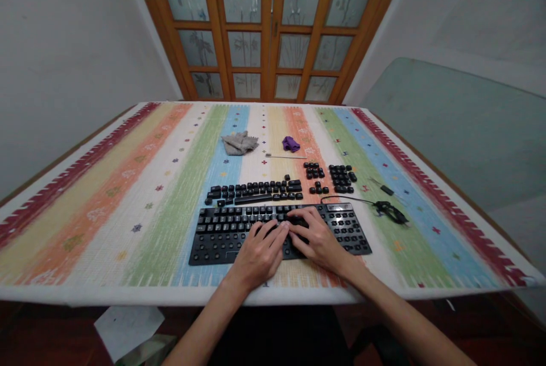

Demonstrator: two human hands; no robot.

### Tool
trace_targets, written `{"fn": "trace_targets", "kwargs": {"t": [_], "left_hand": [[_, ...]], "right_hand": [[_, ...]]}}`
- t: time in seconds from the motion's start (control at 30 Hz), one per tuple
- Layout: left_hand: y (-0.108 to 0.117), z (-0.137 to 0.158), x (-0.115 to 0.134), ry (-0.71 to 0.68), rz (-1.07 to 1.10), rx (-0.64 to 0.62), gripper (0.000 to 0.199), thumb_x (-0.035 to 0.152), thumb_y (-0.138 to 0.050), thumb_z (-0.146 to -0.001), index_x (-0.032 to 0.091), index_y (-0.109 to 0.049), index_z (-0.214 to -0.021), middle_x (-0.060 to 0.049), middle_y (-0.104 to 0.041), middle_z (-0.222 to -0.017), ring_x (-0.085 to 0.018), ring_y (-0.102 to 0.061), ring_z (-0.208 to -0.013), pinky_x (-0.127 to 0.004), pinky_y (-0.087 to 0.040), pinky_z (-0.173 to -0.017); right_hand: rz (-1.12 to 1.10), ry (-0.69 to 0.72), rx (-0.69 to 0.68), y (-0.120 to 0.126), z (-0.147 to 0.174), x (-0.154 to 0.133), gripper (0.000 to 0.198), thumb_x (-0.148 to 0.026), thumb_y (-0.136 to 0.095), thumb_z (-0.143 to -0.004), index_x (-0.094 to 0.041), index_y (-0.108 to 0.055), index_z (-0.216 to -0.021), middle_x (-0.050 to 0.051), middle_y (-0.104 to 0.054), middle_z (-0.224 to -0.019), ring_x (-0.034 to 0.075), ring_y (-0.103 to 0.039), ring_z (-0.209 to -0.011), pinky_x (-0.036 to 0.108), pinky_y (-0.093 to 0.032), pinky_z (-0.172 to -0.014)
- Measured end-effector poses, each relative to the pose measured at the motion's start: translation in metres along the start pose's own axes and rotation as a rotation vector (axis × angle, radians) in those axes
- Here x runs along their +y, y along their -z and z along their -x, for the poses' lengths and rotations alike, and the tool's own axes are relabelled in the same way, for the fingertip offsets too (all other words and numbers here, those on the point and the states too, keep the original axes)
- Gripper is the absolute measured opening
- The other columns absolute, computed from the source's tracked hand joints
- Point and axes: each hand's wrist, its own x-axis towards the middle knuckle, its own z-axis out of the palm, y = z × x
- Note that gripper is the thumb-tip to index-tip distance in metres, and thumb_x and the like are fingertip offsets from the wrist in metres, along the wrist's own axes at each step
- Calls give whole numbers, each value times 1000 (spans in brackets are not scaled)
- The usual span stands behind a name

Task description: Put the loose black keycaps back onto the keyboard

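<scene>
A black keyboard (pixel 213 255) lies near the table's front edge. Its upper left rows carry keycaps, while the lower rows and the right-hand number block show bare switches. My left hand (pixel 262 249) rests over the keyboard's middle, fingers bent and drawn together. From the right, my right hand (pixel 318 238) meets it, thumb and index finger curled close to the left fingertips. Whatever is between the fingertips is too small and covered to make out. Just behind the keyboard, loose black keycaps (pixel 264 188) lie in rows, among them a long space bar (pixel 253 199).
More loose keycaps (pixel 341 178) form groups at the right. A black cable (pixel 390 211) is bundled beside the keyboard, near a small dark tool (pixel 387 190). Farther back lie a grey cloth (pixel 240 143), a purple cloth (pixel 290 144) and a thin brush (pixel 285 156). Striped cloth (pixel 170 195) covers the table.
</scene>
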Motion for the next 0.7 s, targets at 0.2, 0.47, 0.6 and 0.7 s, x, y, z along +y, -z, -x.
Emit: {"fn": "trace_targets", "kwargs": {"t": [0.2,0.47,0.6,0.7], "left_hand": [[-1,-1,1,12,-18,6,48,12,-49,-92,10,-50,-139,-11,-66,-130,-28,-55,-121,-45,-40,-102],[0,-2,1,10,-51,37,42,11,-49,-91,8,-55,-133,-12,-67,-127,-29,-54,-125,-45,-37,-104],[-1,-2,1,7,-57,46,38,12,-48,-92,8,-57,-130,-12,-68,-124,-29,-55,-123,-44,-38,-103],[-2,-2,1,-7,-57,38,40,11,-47,-92,8,-56,-131,-12,-67,-126,-28,-55,-123,-44,-38,-102]], "right_hand": [[118,36,-68,-1,0,0,16,-16,-56,-93,-18,-69,-100,12,-65,-111,27,-55,-99,45,-50,-84],[235,95,-70,-10,-4,-1,12,-13,-58,-89,-15,-67,-98,13,-67,-110,28,-54,-101,44,-44,-85],[233,103,-61,-14,-3,-3,13,-12,-60,-88,-13,-67,-98,13,-67,-109,28,-53,-102,44,-45,-85],[197,47,-56,-12,-2,-5,11,-13,-60,-89,-15,-68,-97,12,-67,-109,28,-53,-103,44,-46,-86]]}}
